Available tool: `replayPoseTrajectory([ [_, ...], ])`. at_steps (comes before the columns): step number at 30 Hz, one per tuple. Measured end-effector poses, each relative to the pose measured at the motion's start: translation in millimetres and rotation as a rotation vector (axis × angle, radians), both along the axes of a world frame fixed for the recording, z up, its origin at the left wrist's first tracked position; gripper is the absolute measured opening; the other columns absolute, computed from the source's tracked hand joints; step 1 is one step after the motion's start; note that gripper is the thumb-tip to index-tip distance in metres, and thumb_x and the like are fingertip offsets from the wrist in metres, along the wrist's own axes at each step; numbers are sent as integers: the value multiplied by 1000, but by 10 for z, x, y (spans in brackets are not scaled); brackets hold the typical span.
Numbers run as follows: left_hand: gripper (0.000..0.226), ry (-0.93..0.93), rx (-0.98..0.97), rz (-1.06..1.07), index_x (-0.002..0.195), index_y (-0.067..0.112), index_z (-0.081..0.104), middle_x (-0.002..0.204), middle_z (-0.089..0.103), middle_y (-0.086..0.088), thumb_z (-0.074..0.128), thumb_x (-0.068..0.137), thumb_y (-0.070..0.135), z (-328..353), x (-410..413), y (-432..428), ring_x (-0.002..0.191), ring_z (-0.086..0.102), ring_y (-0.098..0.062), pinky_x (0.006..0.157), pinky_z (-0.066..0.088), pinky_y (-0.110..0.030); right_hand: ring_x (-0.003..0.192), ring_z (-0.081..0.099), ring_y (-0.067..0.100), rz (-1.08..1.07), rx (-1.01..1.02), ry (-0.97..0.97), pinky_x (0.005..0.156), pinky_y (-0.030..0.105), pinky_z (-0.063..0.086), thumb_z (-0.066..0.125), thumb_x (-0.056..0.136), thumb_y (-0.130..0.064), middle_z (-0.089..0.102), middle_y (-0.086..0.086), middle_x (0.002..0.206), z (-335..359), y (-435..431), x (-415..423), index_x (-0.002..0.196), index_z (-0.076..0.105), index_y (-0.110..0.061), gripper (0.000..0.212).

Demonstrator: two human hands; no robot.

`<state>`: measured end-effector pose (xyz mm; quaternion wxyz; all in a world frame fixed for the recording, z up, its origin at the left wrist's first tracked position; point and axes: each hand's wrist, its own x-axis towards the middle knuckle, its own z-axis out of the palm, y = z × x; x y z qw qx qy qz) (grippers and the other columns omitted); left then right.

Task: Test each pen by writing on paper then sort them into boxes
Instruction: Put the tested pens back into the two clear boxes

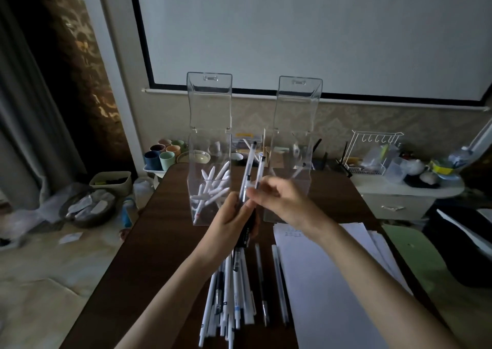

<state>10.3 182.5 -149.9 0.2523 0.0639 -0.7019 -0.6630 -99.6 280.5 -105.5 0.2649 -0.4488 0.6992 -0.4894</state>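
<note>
- My left hand (234, 215) is closed around a small bundle of pens (249, 172), held above the middle of the table (149, 242); the bundle's long axis runs nearly upright, tips leaning slightly toward the far edge.
- My right hand (277, 196) comes in from the right, fingers pinched on one clear pen (259, 171) of that bundle, just above the left hand's grip; whether it bears the pen's weight alone I cannot tell.
- The two hands touch or nearly touch at the bundle; the right hand is nearer to the paper and to the right box.
- The paper (319, 282), a stack of white sheets, lies along the table's right edge, below and to the right of the hands, with faint marks near its far end.
- Loose pens (229, 290) lie in a heap at the near edge, long axes running near-to-far, just left of the paper.
- The left box (209, 135), clear and tall with its lid raised, stands toward the far edge directly behind the left hand and holds many white pens.
- The right box (292, 140), likewise open, stands beside it behind the right hand; it appears to hold few pens.
- Judgement: the pinched pen must be drawn up along its own axis, then swung right and down to the paper.
</note>
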Motion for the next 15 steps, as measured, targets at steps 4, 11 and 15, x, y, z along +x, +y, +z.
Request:
replayPoseTrajectory([
  [4,17,-46,-32,-54,88,4,43,66,55,-3,47,95,20,-63,1,52,57,51,-17,52,42,-24,89,66,26,-209,-149,-56,87,40,50,67,83,-37,69,15,93,-133,-55,-20,91,70,-18,20],
  [11,13,-70,-51,-63,89,0,47,69,59,-1,47,95,12,-70,40,49,57,52,-11,51,41,-19,46,37,5,-216,-287,-265,40,16,27,63,83,-31,42,-2,57,-163,46,-69,90,71,-11,23],
  [15,14,-79,-40,-49,87,0,46,67,59,-3,44,96,11,-39,58,46,54,50,-11,49,38,-21,44,36,6,-300,-399,-290,38,15,27,60,89,-26,42,-1,59,-95,68,-173,85,67,-12,16],
])
